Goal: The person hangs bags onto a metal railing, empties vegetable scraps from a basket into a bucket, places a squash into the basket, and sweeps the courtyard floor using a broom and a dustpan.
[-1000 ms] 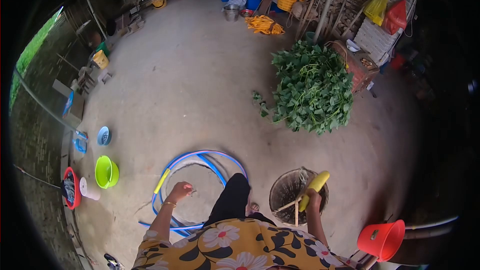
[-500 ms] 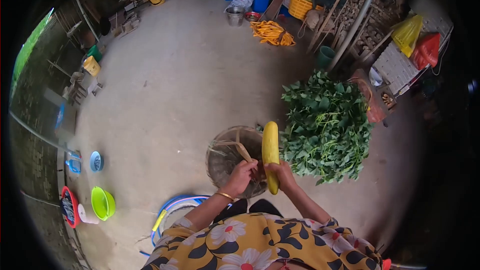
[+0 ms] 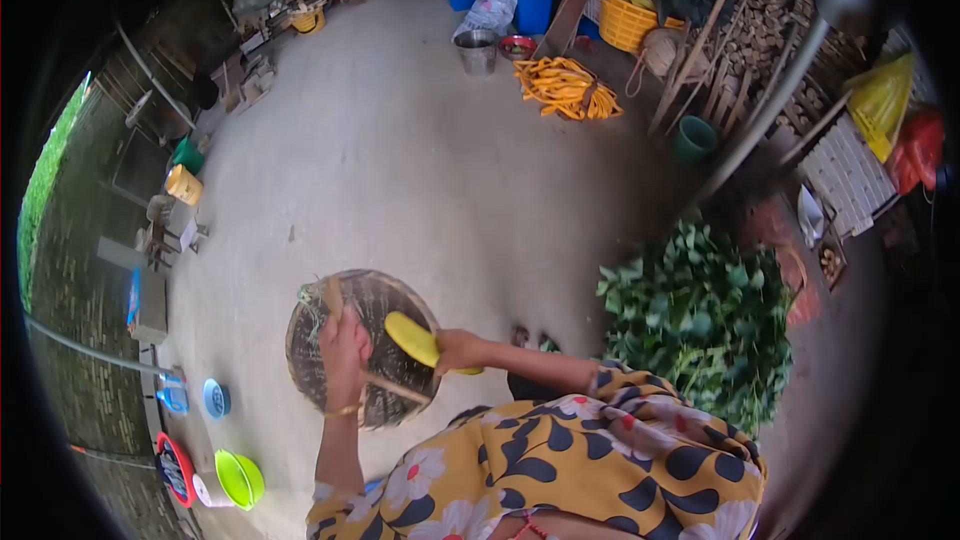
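A round woven basket (image 3: 385,302) is in front of me, low and to the left. My left hand (image 3: 345,348) is closed around its pale handle (image 3: 398,387), which runs across the opening. In my right hand (image 3: 458,350) is a long yellow cucumber (image 3: 412,338), gripped near its lower end. The cucumber lies at a slant over the right side of the basket's rim, its far end pointing left. Some thin greenish stalks (image 3: 308,298) show at the basket's left edge. The basket's inside is dark, and its contents are hard to make out.
To my right a big heap of leafy greens (image 3: 700,320) lies on the concrete floor (image 3: 400,170). Ahead are orange strips (image 3: 568,87), a metal pot (image 3: 476,52) and blue bins (image 3: 536,2). Basins, including a lime green one (image 3: 239,480), stand at the left. A metal pole (image 3: 775,105) rises at the right.
My view has turned and both hands now appear further left. The basket has shifted left with my left hand. The cucumber has gone from nearly upright to slanting over the basket.
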A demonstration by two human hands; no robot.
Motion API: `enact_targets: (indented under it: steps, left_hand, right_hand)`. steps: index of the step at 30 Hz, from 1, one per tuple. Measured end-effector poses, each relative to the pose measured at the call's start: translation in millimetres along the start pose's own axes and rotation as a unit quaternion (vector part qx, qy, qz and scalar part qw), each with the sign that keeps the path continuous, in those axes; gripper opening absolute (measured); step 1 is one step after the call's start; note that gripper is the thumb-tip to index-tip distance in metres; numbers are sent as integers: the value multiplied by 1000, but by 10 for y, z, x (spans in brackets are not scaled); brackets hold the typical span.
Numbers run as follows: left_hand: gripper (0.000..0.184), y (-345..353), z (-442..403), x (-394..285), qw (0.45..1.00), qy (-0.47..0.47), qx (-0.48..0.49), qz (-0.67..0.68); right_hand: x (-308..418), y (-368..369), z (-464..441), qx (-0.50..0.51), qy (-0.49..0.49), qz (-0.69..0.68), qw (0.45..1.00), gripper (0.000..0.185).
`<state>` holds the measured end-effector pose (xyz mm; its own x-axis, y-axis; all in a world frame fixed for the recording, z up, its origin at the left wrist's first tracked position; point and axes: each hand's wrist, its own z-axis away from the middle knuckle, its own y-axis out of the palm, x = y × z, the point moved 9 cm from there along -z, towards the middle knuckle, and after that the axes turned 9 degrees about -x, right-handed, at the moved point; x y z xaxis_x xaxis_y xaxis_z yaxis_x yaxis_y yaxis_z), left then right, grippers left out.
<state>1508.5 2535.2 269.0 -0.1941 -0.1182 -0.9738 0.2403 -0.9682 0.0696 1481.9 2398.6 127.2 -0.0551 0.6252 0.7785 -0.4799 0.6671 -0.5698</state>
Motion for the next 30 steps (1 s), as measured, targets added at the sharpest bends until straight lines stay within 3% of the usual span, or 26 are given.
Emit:
enact_targets:
  steps: [4,9,11,16,18,21,23,25,26,28,29,30]
  left_hand:
    - [26,473,-822,-246,997,-35,-33,-55]
    - [28,1428,-1914,-902,1000,16,10,-17]
    - [28,1878,-2475,-1006,999,19,23,-20]
    - [27,3151,-4090,-1075,995,5,102,-13]
    - [27,3750,-4717,-921,990,-14,139,-32]
    - [27,4585,-5601,-676,980,-27,186,-72]
    - [27,5167,-6106,-622,972,-28,215,-88]
    - [27,5690,-6641,-536,969,-33,225,-96]
    - [28,5954,-6915,-484,967,-36,232,-102]
    - [28,6435,-7433,-393,965,-23,235,-117]
    - [28,6671,-7662,-327,963,-9,236,-131]
    - [28,6881,-7880,-242,963,-13,236,-133]
  right_hand:
    - [-201,-654,-1216,72,30,47,996,38]
    - [-725,-1584,-2530,51,23,74,996,29]
    - [-1092,-2081,-3088,-62,25,108,992,31]
    - [-1867,-3525,-4116,-124,5,227,966,36]
    - [-2036,-4230,-4194,-111,8,168,980,34]
    - [-2347,-5397,-3983,-245,-57,47,967,35]
    - [-2945,-6025,-3656,-310,67,-149,937,32]
    - [-3698,-6438,-3177,-433,176,-96,879,27]
    - [-4275,-6450,-2953,-473,204,-100,851,27]
    - [-5085,-6360,-2428,-483,308,52,818,21]
    - [-5627,-6108,-2175,-473,351,56,806,10]
    - [-6324,-5659,-1888,-461,440,-65,768,15]
